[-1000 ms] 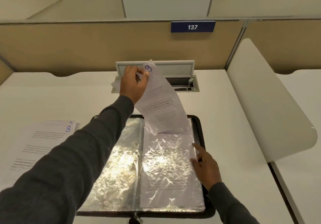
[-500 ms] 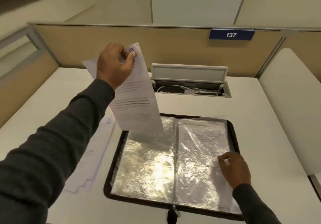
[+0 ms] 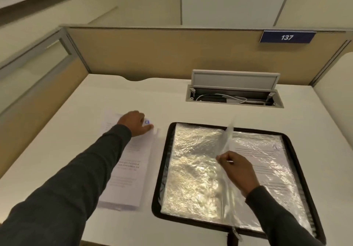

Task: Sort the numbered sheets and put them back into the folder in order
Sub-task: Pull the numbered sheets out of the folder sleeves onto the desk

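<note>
A black zip folder (image 3: 162, 169) lies open on the white desk, its clear plastic sleeves shining. My right hand (image 3: 236, 169) pinches the edge of one sleeve (image 3: 228, 137) and holds it upright over the spine. A printed sheet (image 3: 267, 161) shows inside the right-hand sleeve. Left of the folder lies a pile of numbered sheets (image 3: 128, 173). My left hand (image 3: 134, 122) rests on the top end of that pile, beside a blue handwritten number (image 3: 147, 122).
An open cable hatch (image 3: 234, 96) with a raised lid and white cables sits at the back of the desk. Beige partition walls (image 3: 152, 54) close off the back and left. A blue plate reading 137 (image 3: 286, 37) hangs on the partition.
My left hand carried the sheet from above the folder down onto the pile at the left. My right hand went from resting on the right page to lifting a sleeve.
</note>
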`<state>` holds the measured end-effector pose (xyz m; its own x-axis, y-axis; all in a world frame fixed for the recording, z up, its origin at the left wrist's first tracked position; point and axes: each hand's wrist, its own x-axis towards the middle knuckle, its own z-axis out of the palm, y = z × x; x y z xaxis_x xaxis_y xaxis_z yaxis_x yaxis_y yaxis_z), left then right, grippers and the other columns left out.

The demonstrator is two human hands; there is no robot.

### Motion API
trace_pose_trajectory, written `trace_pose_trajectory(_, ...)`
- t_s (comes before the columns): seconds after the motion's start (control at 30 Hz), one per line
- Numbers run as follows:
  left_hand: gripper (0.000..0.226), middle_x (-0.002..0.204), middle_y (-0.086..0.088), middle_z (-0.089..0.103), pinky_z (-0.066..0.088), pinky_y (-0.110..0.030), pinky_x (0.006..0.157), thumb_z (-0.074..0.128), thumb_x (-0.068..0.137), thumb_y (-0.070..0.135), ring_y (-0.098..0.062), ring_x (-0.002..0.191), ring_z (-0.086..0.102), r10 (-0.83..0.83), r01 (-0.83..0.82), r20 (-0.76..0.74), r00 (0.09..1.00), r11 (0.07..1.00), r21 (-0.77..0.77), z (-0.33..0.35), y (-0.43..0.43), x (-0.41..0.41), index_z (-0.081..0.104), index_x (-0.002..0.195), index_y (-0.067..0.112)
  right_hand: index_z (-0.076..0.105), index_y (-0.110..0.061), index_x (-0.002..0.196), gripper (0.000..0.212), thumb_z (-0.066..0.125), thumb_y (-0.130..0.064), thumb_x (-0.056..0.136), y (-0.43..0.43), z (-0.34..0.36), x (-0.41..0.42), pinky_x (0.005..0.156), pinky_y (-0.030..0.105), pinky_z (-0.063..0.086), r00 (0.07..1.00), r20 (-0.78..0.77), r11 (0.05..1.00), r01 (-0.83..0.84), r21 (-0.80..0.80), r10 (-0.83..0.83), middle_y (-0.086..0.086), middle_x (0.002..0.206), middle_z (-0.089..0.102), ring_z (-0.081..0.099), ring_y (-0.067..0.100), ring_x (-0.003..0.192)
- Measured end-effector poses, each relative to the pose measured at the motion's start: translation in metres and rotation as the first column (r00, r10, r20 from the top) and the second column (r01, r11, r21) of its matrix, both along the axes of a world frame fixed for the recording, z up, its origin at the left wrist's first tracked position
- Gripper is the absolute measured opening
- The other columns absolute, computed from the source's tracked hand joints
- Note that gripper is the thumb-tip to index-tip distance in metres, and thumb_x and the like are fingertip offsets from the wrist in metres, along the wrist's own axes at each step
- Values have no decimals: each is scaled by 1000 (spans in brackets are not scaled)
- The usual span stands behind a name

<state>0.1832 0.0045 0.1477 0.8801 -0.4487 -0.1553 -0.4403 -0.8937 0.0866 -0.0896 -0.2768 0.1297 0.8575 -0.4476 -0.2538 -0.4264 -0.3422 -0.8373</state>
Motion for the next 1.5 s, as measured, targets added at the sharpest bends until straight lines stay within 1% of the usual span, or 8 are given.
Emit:
trace_pose_trajectory(0.33,45,91,-3,42,38,-32,74,59,86,60,-23,85,47,6,-4,-121,993,1000,18,-55,14,12,43,81,18,68,-34,91,10,66,-43,93,78,-26,41,86,20,45,972,-49,969,-222,105,228,-16,113,69,59,3,111)
trace_pose_trajectory(0.5,46,116,-9,46,46,-36,85,61,83,63,-25,92,52,26,-20,-158,987,999,42,-64,5,18,49,88,18,65,-32,110,20,66,-42,93,68,-38,32,79,0,32,959,-87,961,-273,-46,269,-15,120,63,53,3,110)
trace_pose_trajectory(0.67,48,151,-12,26,42,-38,99,61,87,54,-31,123,48,20,-18,-102,995,1000,20,-68,-17,16,57,113,14,61,-20,126,37,70,-34,92,14,-53,1,94,20,36,991,-102,960,-110,-257,86,-5,126,57,52,9,113)
trace_pose_trajectory(0.87,42,152,-11,27,40,-40,102,62,88,48,-31,130,41,-103,94,-86,991,990,-102,-61,-82,-9,56,113,15,50,-20,141,62,71,-43,88,-65,-72,-51,108,50,40,896,-340,864,85,-497,-284,21,154,36,40,42,137)
trace_pose_trajectory(1.0,41,151,-8,29,40,-39,103,61,89,47,-28,129,42,-201,186,-62,978,963,-194,-60,-142,-42,55,117,18,36,-18,151,76,66,-49,88,-104,-79,-75,111,49,38,808,-447,843,110,-526,-384,25,157,28,35,43,141)
trace_pose_trajectory(1.1,40,147,-5,34,41,-36,101,63,89,46,-26,127,45,-297,269,-71,952,927,-262,-63,-187,-70,56,117,19,35,-19,150,75,63,-52,89,-121,-79,-84,106,45,43,783,-478,839,99,-535,-398,20,150,36,41,39,134)
trace_pose_trajectory(1.27,38,128,0,45,45,-36,95,65,86,43,-21,114,49,-396,348,-94,913,879,-327,-68,-250,-110,55,115,21,35,-16,149,71,63,-47,91,-143,-74,-85,101,42,45,805,-457,837,87,-540,-378,15,138,44,47,33,126)
trace_pose_trajectory(1.5,45,126,0,48,45,-40,97,64,86,47,-21,114,50,-407,348,-151,901,884,-311,-75,-310,-138,54,122,21,44,-18,141,52,65,-29,94,-179,-74,-84,94,41,50,864,-334,902,262,-342,-377,12,126,60,60,34,113)
